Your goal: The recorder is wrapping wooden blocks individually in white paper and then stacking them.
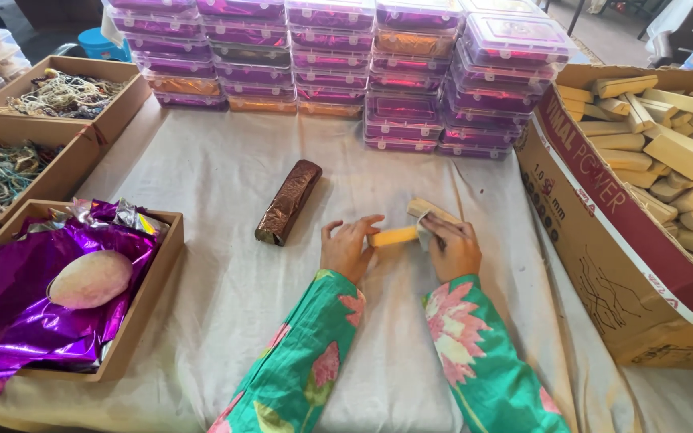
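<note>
At mid-bench we hold 1 bare block (393, 236) between both hands: left hand (349, 247) curled on its left end, right hand (452, 248) closed on its right end along with a second block (431, 212). 1 foil-wrapped roll (289, 201) lies done to the left. Many blocks wait unwrapped in the carton (603, 240) on the right; purple foil (18, 313) fills the near-left tray.

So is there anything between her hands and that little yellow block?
Nothing visible. The left hand and the right hand both already touch the yellow block on the white cloth. The brown foil roll lies off to the left, apart.
</note>
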